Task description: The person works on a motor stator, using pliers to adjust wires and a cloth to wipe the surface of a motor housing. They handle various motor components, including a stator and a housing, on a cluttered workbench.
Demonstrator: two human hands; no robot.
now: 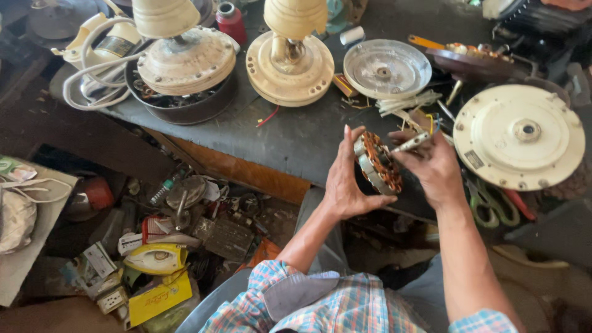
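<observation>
Left hand is cupped around the stator, fingers closed on its near rim, so it's held up on edge above the front of the bench. Right hand is gripping a small metal tool, fingers wrapped tight around it, with the tip right at the stator's copper windings; can't tell if it's actually touching.

Everything else relative to the stator: just right of it there's a big cream motor cover lying flat, and scissors with green handles below that cover. Behind it sits a grey metal plate and some loose wires. Further left on the bench are two cream fan motors standing upright. Down left of it, well below on the floor, there's a junk pile with a yellow iron and a white socket.
</observation>
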